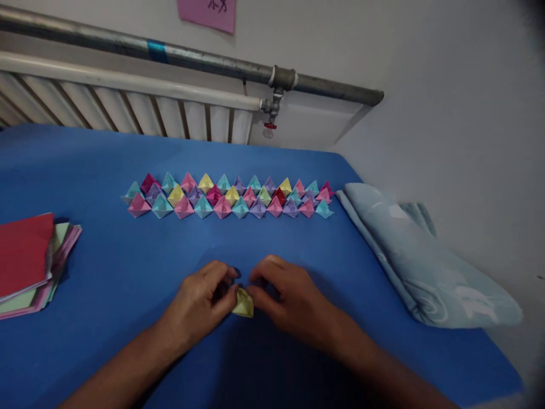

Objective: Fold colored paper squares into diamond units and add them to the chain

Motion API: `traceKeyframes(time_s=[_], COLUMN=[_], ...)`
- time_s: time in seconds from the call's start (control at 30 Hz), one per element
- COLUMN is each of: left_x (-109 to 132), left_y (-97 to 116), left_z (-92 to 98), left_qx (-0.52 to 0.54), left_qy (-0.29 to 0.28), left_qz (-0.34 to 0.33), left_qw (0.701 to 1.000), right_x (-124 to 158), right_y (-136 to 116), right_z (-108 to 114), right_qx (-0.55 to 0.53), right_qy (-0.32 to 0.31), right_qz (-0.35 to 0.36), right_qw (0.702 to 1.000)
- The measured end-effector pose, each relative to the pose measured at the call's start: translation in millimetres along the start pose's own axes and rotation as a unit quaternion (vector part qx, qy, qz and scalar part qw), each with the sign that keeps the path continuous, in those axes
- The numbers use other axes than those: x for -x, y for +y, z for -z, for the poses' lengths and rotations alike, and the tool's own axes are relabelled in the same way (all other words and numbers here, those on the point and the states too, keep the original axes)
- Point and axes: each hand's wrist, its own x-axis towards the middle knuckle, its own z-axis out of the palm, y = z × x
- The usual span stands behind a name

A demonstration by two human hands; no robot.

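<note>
My left hand [204,301] and my right hand [285,295] meet over the blue table [128,267], low in the middle of the view. Both pinch a small folded yellow paper piece [243,304] between their fingertips. The fingers of each hand are curled onto the paper, which rests on or just above the cloth. Beyond the hands lies a long band of several folded paper boats [230,197] in pink, teal, yellow and purple, set in close rows.
A stack of coloured paper sheets [29,258], red on top, lies at the left edge. A rolled light-blue cloth [421,267] runs along the table's right side. A radiator [128,108] and a metal pipe [191,57] stand against the wall behind.
</note>
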Motion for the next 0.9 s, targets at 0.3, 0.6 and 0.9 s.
traceKeyframes(time_s=[0.3,0.6,0.9], left_x=[3,0,-2], left_y=[7,3,-1], left_z=[-2.3,-0.1,-1.2], left_qx=[-0.016,0.057,0.032], left_qy=[0.048,0.058,0.044], left_qz=[0.073,0.163,0.101], left_qw=[0.996,0.983,0.993], right_x=[0,-2,-5], right_y=[-3,8,11], right_z=[-5,-32,-39], right_qx=[0.016,0.129,0.152], right_qy=[0.040,0.046,0.063], right_qz=[0.047,0.039,0.005], right_qw=[0.998,0.990,0.986])
